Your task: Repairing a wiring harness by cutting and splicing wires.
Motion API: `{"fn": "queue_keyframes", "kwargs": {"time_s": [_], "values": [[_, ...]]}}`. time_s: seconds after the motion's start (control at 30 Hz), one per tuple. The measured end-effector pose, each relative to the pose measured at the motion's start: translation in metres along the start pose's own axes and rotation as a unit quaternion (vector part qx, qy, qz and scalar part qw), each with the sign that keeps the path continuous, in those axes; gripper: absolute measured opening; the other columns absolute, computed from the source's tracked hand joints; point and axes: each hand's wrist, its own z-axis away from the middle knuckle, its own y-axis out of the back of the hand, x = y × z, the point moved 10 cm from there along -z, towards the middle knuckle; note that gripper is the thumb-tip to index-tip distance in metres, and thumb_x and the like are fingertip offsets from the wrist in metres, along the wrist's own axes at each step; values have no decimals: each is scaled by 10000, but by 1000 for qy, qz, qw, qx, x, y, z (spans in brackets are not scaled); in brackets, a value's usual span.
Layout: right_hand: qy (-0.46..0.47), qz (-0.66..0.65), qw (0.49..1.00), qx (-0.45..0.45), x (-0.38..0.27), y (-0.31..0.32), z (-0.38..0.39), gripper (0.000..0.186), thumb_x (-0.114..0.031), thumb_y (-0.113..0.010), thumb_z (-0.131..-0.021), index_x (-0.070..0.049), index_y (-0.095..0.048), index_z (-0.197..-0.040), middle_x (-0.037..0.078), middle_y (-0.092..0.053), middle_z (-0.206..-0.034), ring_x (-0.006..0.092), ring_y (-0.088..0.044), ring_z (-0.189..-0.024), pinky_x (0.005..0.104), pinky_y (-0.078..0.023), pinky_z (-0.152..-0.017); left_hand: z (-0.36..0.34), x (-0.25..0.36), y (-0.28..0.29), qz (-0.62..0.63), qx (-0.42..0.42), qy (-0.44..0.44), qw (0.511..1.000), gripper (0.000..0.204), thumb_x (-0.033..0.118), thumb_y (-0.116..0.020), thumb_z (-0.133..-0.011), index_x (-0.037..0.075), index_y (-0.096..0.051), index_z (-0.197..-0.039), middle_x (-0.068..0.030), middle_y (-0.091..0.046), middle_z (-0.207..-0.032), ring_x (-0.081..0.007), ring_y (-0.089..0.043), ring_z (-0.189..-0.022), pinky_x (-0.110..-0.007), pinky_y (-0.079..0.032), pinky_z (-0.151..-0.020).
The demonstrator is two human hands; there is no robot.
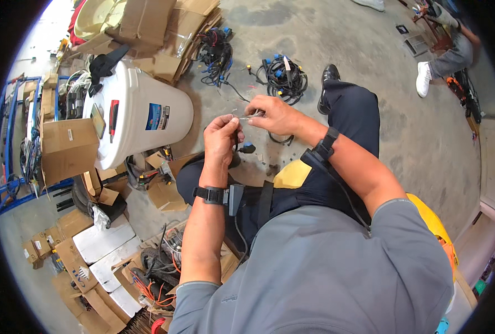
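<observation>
My left hand (221, 136) is closed in a pinch, thumb against forefinger, on the end of a dark cable. A black and blue plug (247, 148) hangs just below it. Right beside it, my right hand (273, 115) is closed around a thin silvery metal tool (255, 115), whose tip meets the left fingertips. The tool's exact kind is hidden by the fingers. Beyond my hands on the floor lie a coil of black cable with blue plugs (285, 80) and a looser cable bundle (215, 55).
A white bucket (172, 108) stands to my left with a red-and-black tool (113, 119) on its lid. Cardboard boxes (69, 147) and a blue rack (3, 111) lie farther left. Another person's white shoe (423, 79) shows at the far right.
</observation>
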Motion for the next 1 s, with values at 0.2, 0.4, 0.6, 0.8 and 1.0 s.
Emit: {"fn": "queue_keyframes", "kwargs": {"time_s": [0.2, 0.4, 0.6, 0.8, 1.0], "values": [[-81, -129, 987, -44, 4, 6, -18, 248, -126, -659, -792, 3, -672, -1003, 115, -661, -954, 210, -637, -896, 324, -501, -805, -17, 23, -9, 41, -59, -42, 997, 94, 26, -646, -869, 9, -602, -951, -80, -632, -762, -153, -593, -565, -250, -476, -497], [-135, -178, 973, -66, 25, 20, -57, 174, -91, -672, -820, 15, -680, -958, 43, -661, -868, 112, -594, -831, 282, -478, -780, -46, 52, -13, 53, -99, -51, 992, 86, 4, -637, -864, 13, -608, -944, -98, -638, -771, -160, -595, -582, -255, -459, -483], [-155, -137, 967, -147, 39, 37, -112, 185, -105, -676, -825, 14, -678, -967, 49, -679, -887, 126, -611, -858, 286, -488, -792, -86, 73, -19, 102, -110, -40, 988, 93, 20, -626, -873, -11, -622, -961, -113, -643, -778, -166, -586, -575, -260, -446, -476], [-122, -28, 975, -185, 62, 49, -141, 207, -106, -660, -828, 9, -676, -999, 100, -675, -943, 190, -631, -890, 309, -498, -807, -121, 88, -13, 139, -108, -62, 982, 118, 48, -633, -873, -21, -640, -968, -133, -656, -809, -170, -584, -573, -260, -438, -471], [-141, -41, 978, -145, 70, 63, -152, 157, -124, -637, -836, -21, -698, -938, 134, -683, -873, 254, -655, -824, 353, -506, -734, -133, 102, -18, 144, -125, -103, 976, 124, 73, -624, -881, -1, -640, -979, -124, -653, -817, -174, -575, -581, -248, -402, -463]]}}
